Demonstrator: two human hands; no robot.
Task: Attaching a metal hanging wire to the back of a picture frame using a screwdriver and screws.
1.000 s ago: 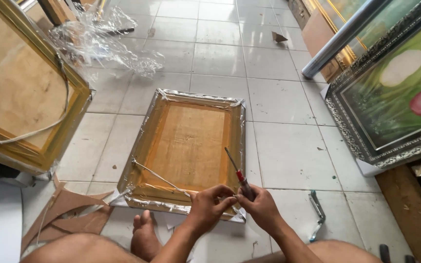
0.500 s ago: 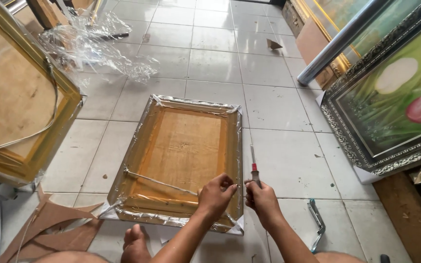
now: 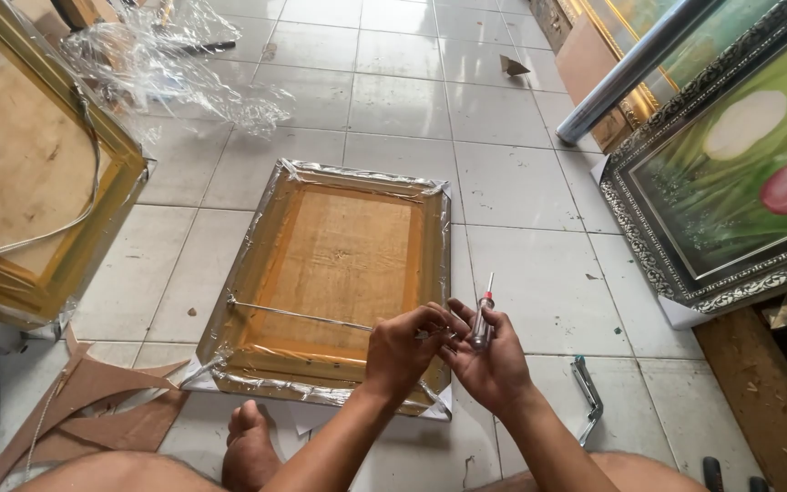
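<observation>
A: Leaning at the floor's left edge: gold frame [image 3: 38, 173], crumpled plastic wrap [image 3: 175, 64] behind. Flat at the floor's middle: wrapped picture frame [image 3: 330, 282], back up, hanging wire [image 3: 298, 314] strung across.

B: Left hand [image 3: 403, 351] pinched shut on the wire's end. Right hand [image 3: 494, 360] clenched on the screwdriver [image 3: 482, 319], tip up, over the frame's right rail.

A: Best keeping the wire taut, tip seated squarely. Metal bracket [image 3: 587, 392] beside, framed flower painting [image 3: 740, 173] at the right edge.

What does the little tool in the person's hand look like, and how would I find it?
Start at the plastic-wrapped picture frame lying back-up on the tiled floor. At its near right corner the right hand holds a small screwdriver upright. Its thin metal tip and clear handle with a red band set it apart from the bent metal bracket on the tiles nearby.
</observation>
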